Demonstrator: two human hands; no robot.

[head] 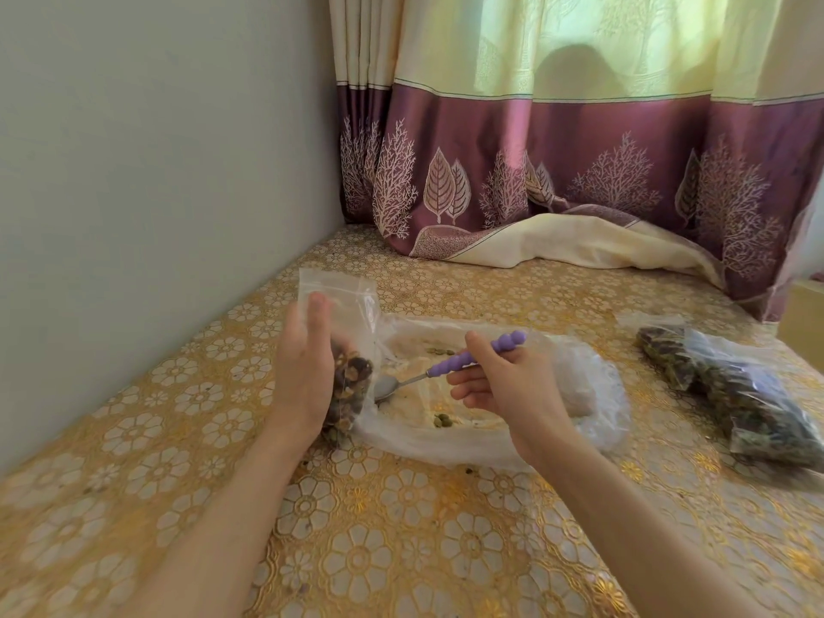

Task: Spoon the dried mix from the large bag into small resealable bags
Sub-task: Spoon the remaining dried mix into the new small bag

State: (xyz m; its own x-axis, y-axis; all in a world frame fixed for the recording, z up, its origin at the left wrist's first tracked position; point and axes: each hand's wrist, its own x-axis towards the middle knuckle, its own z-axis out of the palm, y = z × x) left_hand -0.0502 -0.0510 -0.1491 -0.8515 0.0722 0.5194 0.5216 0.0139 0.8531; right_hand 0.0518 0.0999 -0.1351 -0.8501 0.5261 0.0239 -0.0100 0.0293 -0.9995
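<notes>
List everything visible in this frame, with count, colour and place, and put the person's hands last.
small clear resealable plastic bag: one, part-filled with brown dried mix, upright at the left
large clear plastic bag: one, nearly empty, a few green bits inside, centre of the table
metal spoon with purple beaded handle: one, bowl near the small bag
filled small clear bags: a pile, dark mix, at the right; count unclear
gold floral tablecloth: one, covers the table
purple and cream curtain: one, behind the table
grey wall: at the left
left hand: holds the small bag
right hand: grip on the spoon handle
</notes>
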